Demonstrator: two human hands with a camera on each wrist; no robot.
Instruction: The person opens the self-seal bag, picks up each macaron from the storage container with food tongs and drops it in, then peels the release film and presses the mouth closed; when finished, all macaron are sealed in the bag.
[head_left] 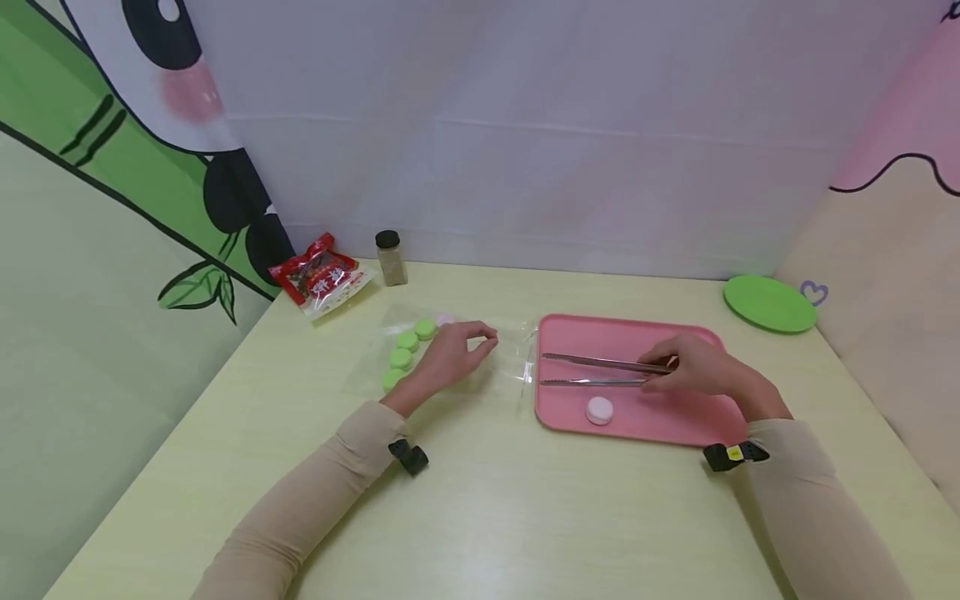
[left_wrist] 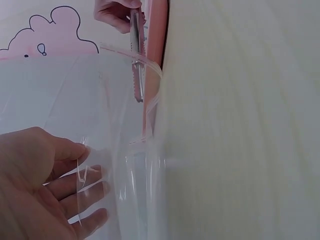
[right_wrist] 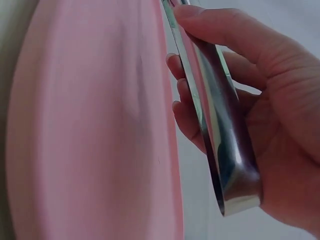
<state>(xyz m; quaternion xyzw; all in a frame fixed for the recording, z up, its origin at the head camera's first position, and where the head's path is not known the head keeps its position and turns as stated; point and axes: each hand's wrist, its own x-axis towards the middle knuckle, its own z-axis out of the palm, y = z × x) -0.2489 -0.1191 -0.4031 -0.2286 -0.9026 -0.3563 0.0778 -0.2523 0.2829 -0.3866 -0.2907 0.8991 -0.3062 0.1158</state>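
My left hand (head_left: pixel 450 354) pinches the edge of a clear plastic bag (left_wrist: pixel 122 185) between thumb and fingers, as the left wrist view shows. Several round green macarons (head_left: pixel 401 358) lie in a row along the bag's left side, with a pale pink one (head_left: pixel 445 319) at the far end, partly behind the hand. My right hand (head_left: pixel 701 367) grips a pair of metal tongs (head_left: pixel 600 362) above a pink tray (head_left: pixel 660 423). The tips of the tongs are spread, point left towards the bag and hold nothing. One pale pink macaron (head_left: pixel 599 410) sits on the tray near its front edge.
A red and white snack packet (head_left: pixel 322 279) and a small black-lidded jar (head_left: pixel 391 260) stand at the back left, by the cloth backdrop. At the back right corner lies a green plate (head_left: pixel 770 303). Printed cloth walls border the table (head_left: pixel 480 517).
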